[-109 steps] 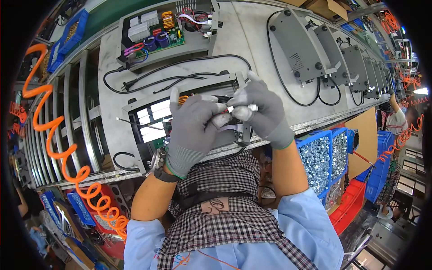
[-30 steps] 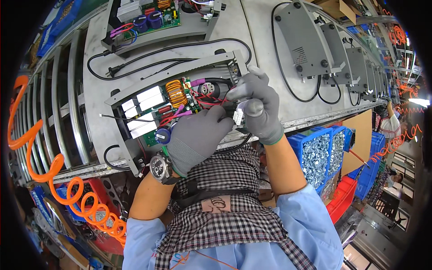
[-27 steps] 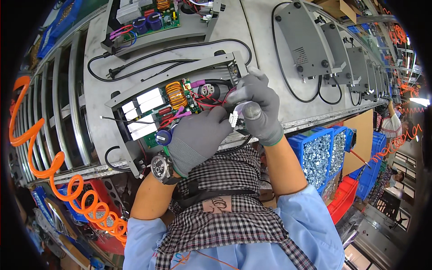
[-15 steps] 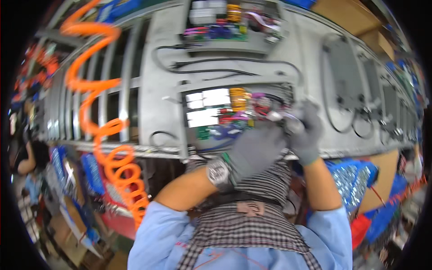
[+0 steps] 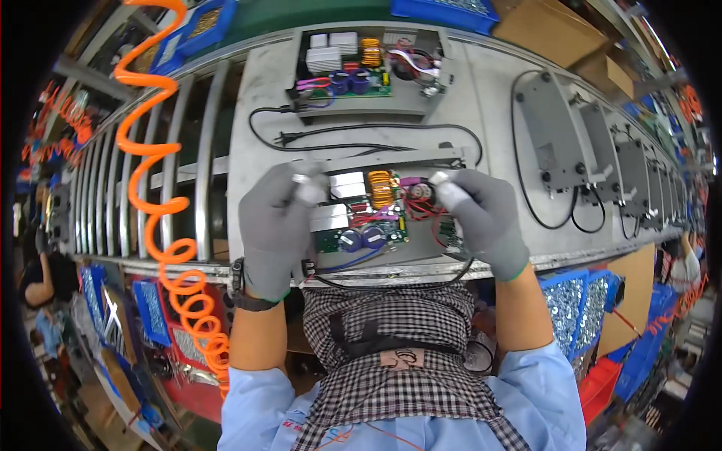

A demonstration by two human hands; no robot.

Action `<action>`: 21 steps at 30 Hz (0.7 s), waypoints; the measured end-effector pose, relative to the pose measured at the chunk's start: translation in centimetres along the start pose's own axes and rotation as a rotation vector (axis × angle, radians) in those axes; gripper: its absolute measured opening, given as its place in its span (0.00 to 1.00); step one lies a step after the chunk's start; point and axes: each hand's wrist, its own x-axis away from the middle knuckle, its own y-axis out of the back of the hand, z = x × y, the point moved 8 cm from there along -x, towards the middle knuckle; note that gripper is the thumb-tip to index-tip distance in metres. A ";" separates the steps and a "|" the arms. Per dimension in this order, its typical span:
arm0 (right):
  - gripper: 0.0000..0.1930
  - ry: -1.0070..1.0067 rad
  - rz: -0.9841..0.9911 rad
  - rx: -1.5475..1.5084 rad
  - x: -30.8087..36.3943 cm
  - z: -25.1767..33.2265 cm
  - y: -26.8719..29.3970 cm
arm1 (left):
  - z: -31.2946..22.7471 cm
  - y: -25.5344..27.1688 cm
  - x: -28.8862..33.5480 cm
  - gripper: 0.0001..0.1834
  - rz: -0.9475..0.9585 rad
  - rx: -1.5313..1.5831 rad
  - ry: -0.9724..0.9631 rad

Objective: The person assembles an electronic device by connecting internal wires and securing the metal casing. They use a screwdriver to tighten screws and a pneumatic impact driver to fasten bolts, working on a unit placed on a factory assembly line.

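Green circuit board lies between both gloved grips.

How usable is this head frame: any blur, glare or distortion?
Head view: strong fisheye bending, conveyor rails curve toward the dark rim; centre sharp, circuit board parts readable; fingertips of left hand and right hand slightly smeared and washed out; lighting even.

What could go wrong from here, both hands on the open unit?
1. The unit sits at the near edge of the table; a tug by the left hand or right hand might tip it off.
2. The black cord hangs over that edge and may snag.
3. Right fingertips press by loose red wires; one may pull free.
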 end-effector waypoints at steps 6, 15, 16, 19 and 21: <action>0.12 0.026 -0.031 0.056 -0.6 0.4 0.1 | -7.7 -9.0 -4.3 0.11 0.386 -0.118 -0.456; 0.09 -0.069 -0.224 -0.271 -0.5 -1.7 -1.4 | -3.0 -9.4 -4.7 0.11 0.420 0.228 -0.284; 0.07 -0.078 -0.188 -0.236 -0.5 -1.3 -1.0 | -2.8 -9.6 -4.7 0.11 0.501 0.388 -0.044; 0.06 0.189 0.171 0.826 1.0 2.5 -0.1 | -2.0 -9.7 -5.5 0.16 0.476 0.680 0.232; 0.07 0.180 0.242 0.909 2.6 2.7 -3.2 | -1.3 -8.5 -6.5 0.19 0.376 0.770 0.278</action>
